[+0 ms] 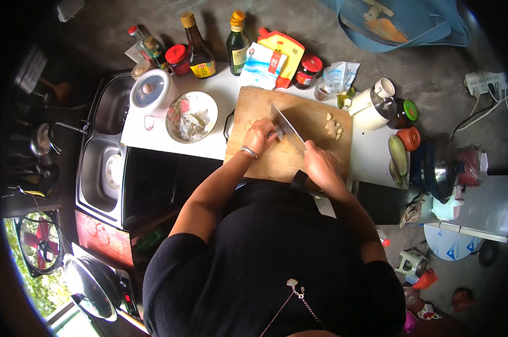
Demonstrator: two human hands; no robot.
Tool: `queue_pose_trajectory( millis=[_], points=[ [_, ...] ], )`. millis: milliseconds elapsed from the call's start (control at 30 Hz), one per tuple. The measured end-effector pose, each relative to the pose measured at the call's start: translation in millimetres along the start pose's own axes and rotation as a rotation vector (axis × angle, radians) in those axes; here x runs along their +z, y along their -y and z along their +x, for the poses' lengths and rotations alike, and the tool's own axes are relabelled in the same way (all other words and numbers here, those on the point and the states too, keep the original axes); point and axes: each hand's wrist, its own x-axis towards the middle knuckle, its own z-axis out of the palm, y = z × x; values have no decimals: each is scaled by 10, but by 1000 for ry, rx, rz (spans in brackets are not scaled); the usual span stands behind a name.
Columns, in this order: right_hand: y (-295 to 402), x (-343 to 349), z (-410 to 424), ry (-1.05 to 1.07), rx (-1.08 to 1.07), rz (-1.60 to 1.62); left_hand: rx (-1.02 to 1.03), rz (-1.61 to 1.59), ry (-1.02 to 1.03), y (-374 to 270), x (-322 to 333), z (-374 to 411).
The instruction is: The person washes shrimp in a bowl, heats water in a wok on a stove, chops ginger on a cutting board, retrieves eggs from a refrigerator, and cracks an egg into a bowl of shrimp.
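Observation:
My right hand (pixel 319 162) grips the handle of a cleaver (pixel 289 128), its blade standing on edge over a wooden cutting board (pixel 254 101). Just left of the blade, my left hand (pixel 260 137) rests with curled fingers on a small pale, greyish piece of food (pixel 278 132). Its fingertips partly hide that piece. A few pale slices lie beyond the left fingers. Garlic cloves and ginger (pixel 333 128) are at the board's right side. A patterned bowl (pixel 208 103) with pale, wet-looking pieces of food stands left of the board.
Sauce bottles (pixel 201 54), jars and seasoning packets (pixel 262 65) line the wall behind the board. A lidded white container (pixel 150 94) and a double sink (pixel 98 172) are at left. At right stand a cream-coloured appliance (pixel 367 111), a brown clay pot (pixel 408 138) and long green vegetables (pixel 397 153).

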Motion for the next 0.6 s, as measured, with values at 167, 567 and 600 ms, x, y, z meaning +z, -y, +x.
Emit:
queue_pose_trajectory(
  millis=[167, 567, 600],
  points=[
    [57, -42, -4, 58, 19, 22, 13, 5, -25, -15, -6, 20],
    [118, -76, 46, 20, 15, 62, 6, 39, 13, 9, -33, 48],
    [88, -27, 50, 56, 24, 50, 20, 38, 6, 13, -14, 48]
  ],
)
